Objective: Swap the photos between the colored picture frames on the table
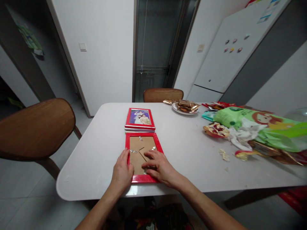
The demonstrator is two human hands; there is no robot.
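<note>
A red picture frame lies face down near the table's front edge, its brown backing board upward. Small metal clips show on the board, and a thin dark stand or slot runs across its middle. My left hand grips the frame's left side, thumb over the inner edge. Over the right half of the board rests my right hand, fingers bent and apart, fingertips close to the bottom clip. Just behind, a stack of frames is topped by a red-framed photo facing up.
A white table carries a plate of wrapped snacks, an opened pomegranate, crumpled tissue and a green package on the right. Wooden chairs stand at the left and at the far side.
</note>
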